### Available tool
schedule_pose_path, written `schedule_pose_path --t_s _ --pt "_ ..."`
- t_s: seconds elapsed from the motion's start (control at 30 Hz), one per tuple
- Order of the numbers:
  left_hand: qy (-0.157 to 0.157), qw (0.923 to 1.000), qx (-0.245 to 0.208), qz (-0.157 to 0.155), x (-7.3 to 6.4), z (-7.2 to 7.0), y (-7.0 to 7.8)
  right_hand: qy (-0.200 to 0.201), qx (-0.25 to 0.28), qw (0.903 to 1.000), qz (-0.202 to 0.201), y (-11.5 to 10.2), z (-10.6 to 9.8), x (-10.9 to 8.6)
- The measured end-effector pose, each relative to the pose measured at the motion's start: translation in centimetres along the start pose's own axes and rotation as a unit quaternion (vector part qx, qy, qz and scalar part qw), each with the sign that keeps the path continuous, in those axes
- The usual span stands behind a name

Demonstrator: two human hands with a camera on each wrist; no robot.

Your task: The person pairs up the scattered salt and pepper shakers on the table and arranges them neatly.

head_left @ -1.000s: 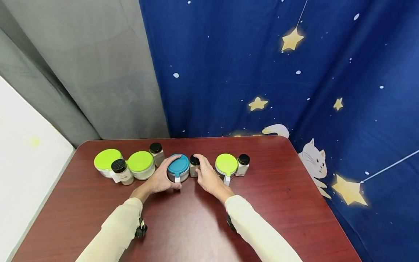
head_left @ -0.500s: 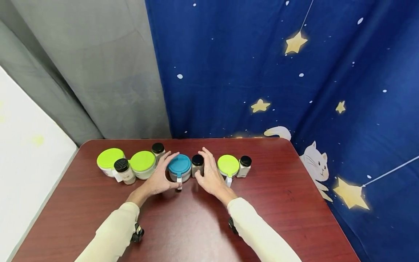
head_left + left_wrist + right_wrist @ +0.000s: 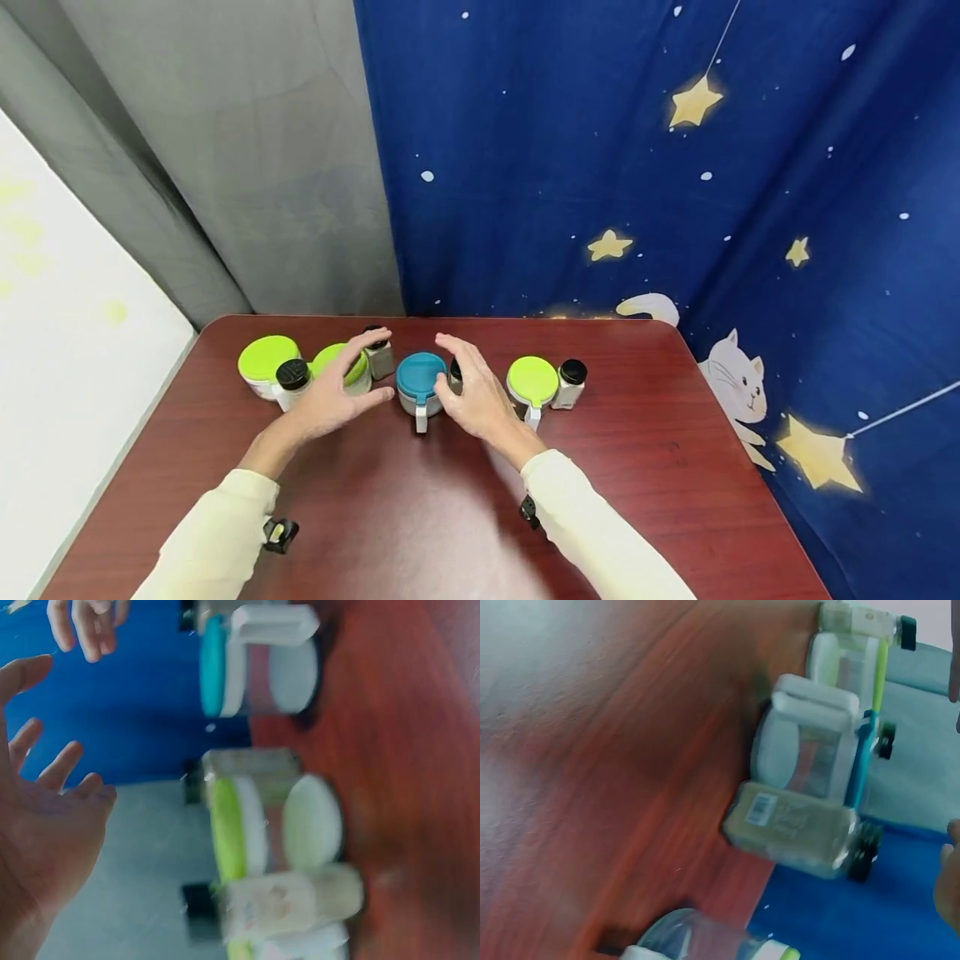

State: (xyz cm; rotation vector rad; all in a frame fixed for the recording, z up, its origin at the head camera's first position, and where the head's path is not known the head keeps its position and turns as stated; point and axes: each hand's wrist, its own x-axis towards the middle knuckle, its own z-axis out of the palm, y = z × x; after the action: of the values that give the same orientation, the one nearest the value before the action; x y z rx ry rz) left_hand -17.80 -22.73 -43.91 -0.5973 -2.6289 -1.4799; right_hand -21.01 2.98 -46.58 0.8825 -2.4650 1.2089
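A handled jar with a blue lid (image 3: 422,377) stands upright between my two hands. My left hand (image 3: 326,400) is raised with fingers extended, left of that jar, and partly covers a green-lidded jar (image 3: 358,380) in the head view. In the left wrist view this hand's palm holds nothing. My right hand (image 3: 480,404) hovers with relaxed fingers just right of the blue lid, its thumb near the lid's edge. It hides most of a black-capped seasoning bottle (image 3: 456,380). In the right wrist view that bottle (image 3: 787,829) stands beside the blue-lidded jar, apart from the hand.
Two more green-lidded jars stand in the row, one at far left (image 3: 267,358) and one at right (image 3: 532,379). Other black-capped bottles stand by them: left (image 3: 292,375), rear (image 3: 381,360) and right (image 3: 572,385). The red-brown table (image 3: 420,517) runs back to curtains.
My left hand has moved left, away from the blue-lidded jar. My right hand has shifted left relative to the black-capped bottle and now covers it more. The head view has turned slightly left.
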Motion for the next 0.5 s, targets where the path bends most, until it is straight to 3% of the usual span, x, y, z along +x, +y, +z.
schedule_pose_path --t_s 0.1,0.23,0.37,0.5 --pt "0.016 0.9998 0.003 0.011 -0.3 -2.2 0.6 -0.02 -0.009 0.9995 -0.023 -0.8 0.1 0.3" --pt "0.057 0.9983 0.003 0.014 -1.1 -5.9 0.1 -0.048 -0.027 0.9957 -0.074 -2.5 0.6 1.5" --pt "0.113 0.9934 0.013 0.018 -1.9 -9.1 -2.1 -0.076 -0.049 0.9893 -0.115 -4.5 1.6 2.9" --pt "0.169 0.9853 0.02 -0.011 -3.0 -11.1 -5.5 -0.107 -0.077 0.9849 -0.111 -6.0 3.3 4.2"
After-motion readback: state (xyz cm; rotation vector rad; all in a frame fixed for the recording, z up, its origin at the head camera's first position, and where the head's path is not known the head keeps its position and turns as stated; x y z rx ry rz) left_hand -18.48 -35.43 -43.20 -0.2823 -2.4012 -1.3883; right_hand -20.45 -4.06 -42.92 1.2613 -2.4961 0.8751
